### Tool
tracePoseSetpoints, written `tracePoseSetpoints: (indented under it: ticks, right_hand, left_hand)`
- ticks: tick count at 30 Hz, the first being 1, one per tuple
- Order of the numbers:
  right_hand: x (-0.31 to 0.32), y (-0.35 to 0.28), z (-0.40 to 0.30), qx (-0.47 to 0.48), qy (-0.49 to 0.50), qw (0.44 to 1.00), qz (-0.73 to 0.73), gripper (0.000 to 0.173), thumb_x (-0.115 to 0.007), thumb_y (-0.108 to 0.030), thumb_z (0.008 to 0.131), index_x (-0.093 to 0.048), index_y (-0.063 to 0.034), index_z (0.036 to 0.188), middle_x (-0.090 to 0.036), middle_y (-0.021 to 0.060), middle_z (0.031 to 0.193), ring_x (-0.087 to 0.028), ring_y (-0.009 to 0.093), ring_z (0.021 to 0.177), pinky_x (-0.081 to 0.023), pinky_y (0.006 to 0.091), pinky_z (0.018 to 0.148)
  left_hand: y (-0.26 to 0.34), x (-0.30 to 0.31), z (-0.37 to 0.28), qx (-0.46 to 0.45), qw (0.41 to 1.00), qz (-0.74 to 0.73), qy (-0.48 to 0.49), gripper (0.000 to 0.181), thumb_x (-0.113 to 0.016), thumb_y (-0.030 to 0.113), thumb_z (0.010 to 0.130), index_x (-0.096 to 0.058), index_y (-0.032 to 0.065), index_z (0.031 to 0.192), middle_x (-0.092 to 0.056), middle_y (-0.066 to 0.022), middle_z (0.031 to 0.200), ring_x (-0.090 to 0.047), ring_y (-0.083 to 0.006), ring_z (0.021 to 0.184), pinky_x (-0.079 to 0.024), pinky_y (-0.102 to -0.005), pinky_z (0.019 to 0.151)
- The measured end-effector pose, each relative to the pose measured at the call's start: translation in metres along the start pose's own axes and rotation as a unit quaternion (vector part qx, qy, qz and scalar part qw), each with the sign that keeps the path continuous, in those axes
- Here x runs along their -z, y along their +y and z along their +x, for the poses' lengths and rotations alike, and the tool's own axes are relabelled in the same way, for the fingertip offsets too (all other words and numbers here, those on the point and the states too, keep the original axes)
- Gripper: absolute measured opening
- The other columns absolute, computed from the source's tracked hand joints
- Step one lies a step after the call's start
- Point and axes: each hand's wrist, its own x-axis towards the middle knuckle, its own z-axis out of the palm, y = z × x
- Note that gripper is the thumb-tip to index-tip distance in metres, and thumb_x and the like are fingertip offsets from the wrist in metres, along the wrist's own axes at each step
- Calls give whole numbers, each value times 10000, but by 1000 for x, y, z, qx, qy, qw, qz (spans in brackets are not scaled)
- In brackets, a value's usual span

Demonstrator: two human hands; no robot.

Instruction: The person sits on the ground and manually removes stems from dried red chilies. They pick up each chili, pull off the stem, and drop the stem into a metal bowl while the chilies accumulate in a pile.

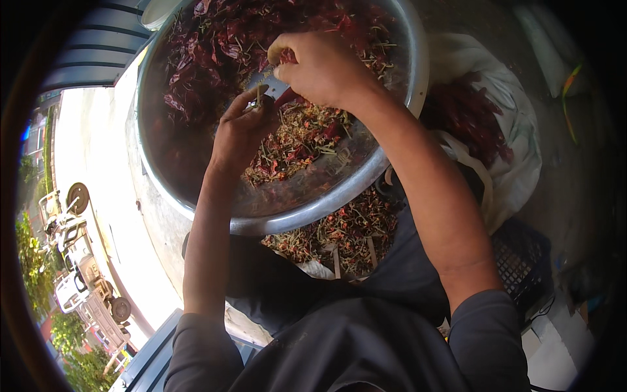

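Note:
Both my hands are over a wide metal basin [274, 225] of dried red chili peppers [210, 54]. Between the thumb and fingers of my left hand [243, 130] I pinch a few pale chili stems [259, 95]. My right hand [318, 68] is curled a little higher and to the right, with a red piece of dried chili [288, 56] showing inside its fingers. A long dark red chili [289, 98] lies between the two hands; which one holds it is hard to tell. Under them is a heap of stems, seeds and chili scraps [289, 147].
To the right, a white woven sack [519, 127] holds more dried red chilies [470, 117]. Stems and scraps [357, 225] lie below the basin, between my knees. A dark plastic crate [519, 259] stands by my right elbow. Outside at left, a cargo tricycle [88, 274] is parked.

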Motion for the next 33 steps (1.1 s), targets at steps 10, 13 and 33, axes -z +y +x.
tracePoseSetpoints:
  ticks: [10,13,33]
  right_hand:
    - [-26,-4,-5,-35,-93,995,11,376,-771,-287,791,-717,-50,1078,-712,143,839,-693,251,758,-526,378,707]
    - [-38,3,-7,-18,-57,997,47,345,-759,-274,801,-717,-45,1056,-709,141,825,-688,237,739,-522,366,690]
    - [-59,-15,-11,112,110,985,77,152,-688,-111,812,-649,-24,930,-669,151,725,-684,285,663,-529,374,622]
  left_hand:
    - [26,-7,9,123,842,-511,122,278,-525,93,999,-594,-41,1233,-661,-115,1099,-648,-196,983,-544,-362,896]
    - [25,1,11,127,886,-422,146,260,-552,101,991,-619,-67,1178,-680,-122,1025,-671,-204,934,-563,-349,877]
    - [28,12,8,140,868,-429,207,179,-601,147,971,-643,-21,927,-670,-83,851,-637,-149,752,-522,-291,715]
